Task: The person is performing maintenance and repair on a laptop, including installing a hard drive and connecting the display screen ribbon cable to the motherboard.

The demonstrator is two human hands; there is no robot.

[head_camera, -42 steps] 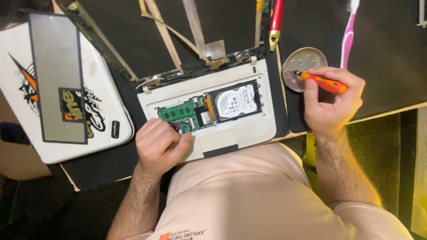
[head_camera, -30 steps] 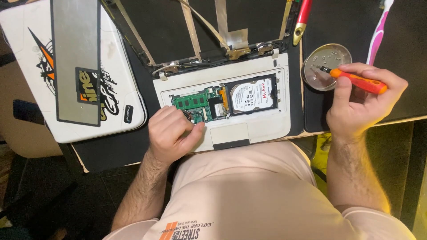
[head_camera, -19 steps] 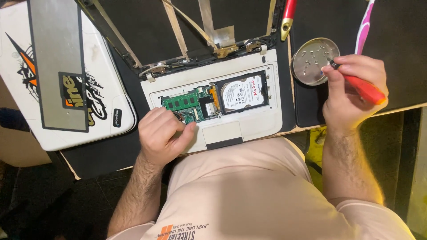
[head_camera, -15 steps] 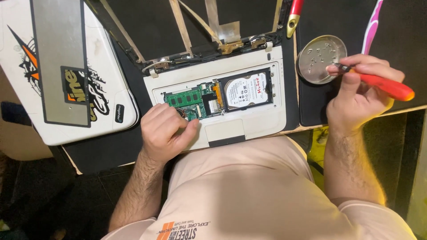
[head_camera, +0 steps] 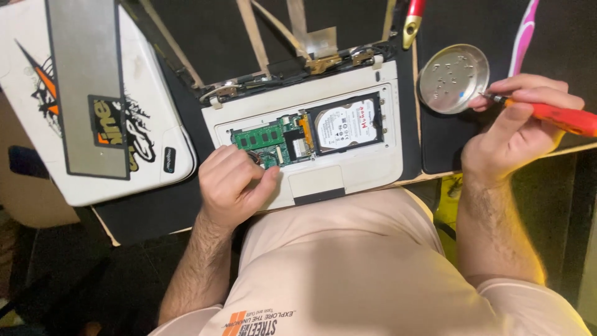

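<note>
The right hand is gripping an orange-handled screwdriver between thumb and fingers, its metal tip hovering just at the rim of a small round metal dish; whether tip and rim are touching is hard to tell. The handle is running off the frame's right edge. The left hand is lying loosely curled, grasping nothing, on the front left corner of an opened white laptop base, its fingertips reaching the edge of the open bay and hiding that corner of it.

Inside the bay a green memory board is sitting beside a shiny rectangular hard drive, close together. Tiny specks, probably screws, are lying in the dish, too small to make out. The laptop's near edge is sitting right at the front lip of the dark-matted surface, just above the person's lap, leaving little room there; dark bare mat is lying open behind it.

Thin metal strips and a hinge bracket are crossing the mat behind the laptop, cut off at the top edge. A red-and-gold tool tip and a pink brush handle are likewise being cropped at the top. At the left, well apart, a white rounded lid with black and orange graphics is carrying a flat grey panel.
</note>
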